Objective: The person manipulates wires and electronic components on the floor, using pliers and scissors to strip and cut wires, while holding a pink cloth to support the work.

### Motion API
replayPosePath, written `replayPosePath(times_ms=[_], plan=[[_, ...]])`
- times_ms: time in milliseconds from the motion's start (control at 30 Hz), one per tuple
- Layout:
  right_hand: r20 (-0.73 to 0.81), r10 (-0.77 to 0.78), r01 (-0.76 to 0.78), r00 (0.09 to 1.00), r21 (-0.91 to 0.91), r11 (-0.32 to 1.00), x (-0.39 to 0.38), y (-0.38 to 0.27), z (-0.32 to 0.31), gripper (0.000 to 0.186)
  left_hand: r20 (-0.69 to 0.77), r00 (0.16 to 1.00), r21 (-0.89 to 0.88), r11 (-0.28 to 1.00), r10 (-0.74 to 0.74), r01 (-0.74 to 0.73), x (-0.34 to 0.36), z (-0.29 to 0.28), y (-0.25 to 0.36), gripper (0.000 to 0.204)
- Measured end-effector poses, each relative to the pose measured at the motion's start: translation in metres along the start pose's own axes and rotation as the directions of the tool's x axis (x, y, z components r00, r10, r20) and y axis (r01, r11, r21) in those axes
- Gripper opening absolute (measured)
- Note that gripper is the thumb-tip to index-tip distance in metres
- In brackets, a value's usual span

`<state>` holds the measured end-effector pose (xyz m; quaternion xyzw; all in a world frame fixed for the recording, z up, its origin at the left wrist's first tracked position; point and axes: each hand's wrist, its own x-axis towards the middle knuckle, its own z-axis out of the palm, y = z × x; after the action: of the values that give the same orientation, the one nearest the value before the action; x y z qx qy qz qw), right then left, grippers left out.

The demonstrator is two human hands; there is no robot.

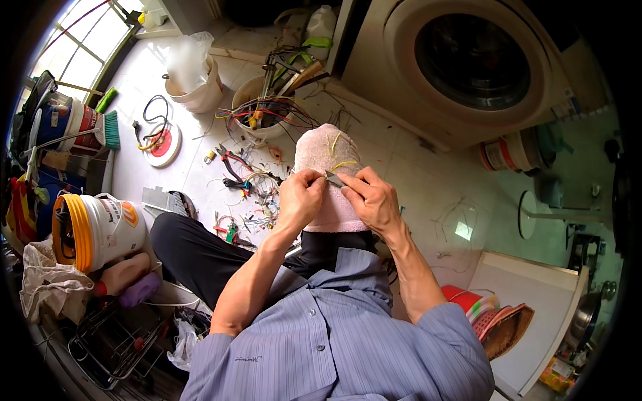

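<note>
A pink towel (329,212) is draped over my knee, and both hands work close together above it. My left hand (299,197) is closed in a pinch near the blade; what lies between its fingers is too small to make out. My right hand (372,200) grips a small grey knife blade (334,179), its tip pointing at the left fingertips. Short pieces of yellow wire (344,164) lie on the towel just beyond the hands.
Red-handled pliers (231,158), a black-and-blue tool (237,185) and wire scraps (261,212) litter the floor to the left. Ahead stand a bucket of tools and wires (251,93) and a white bucket (200,93). A washing machine (394,67) is at far right.
</note>
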<state>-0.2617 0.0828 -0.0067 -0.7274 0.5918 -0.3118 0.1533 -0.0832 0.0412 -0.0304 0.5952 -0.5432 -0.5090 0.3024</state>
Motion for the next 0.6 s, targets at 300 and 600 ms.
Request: replayPosePath(times_ms=[300, 600], plan=[[-0.077, -0.043, 0.035, 0.996, -0.112, 0.993, -0.006, -0.005, 0.004, 0.030, -0.076, 0.987, 0.154, 0.980, 0.141, -0.128, -0.008, -0.001, -0.005, 0.016], [-0.031, 0.041, -0.039, 0.999, 0.067, 0.997, -0.002, 0.001, 0.003, 0.031, -0.094, 0.973, 0.166, 0.967, 0.211, -0.194, -0.010, 0.002, -0.011, 0.013]])
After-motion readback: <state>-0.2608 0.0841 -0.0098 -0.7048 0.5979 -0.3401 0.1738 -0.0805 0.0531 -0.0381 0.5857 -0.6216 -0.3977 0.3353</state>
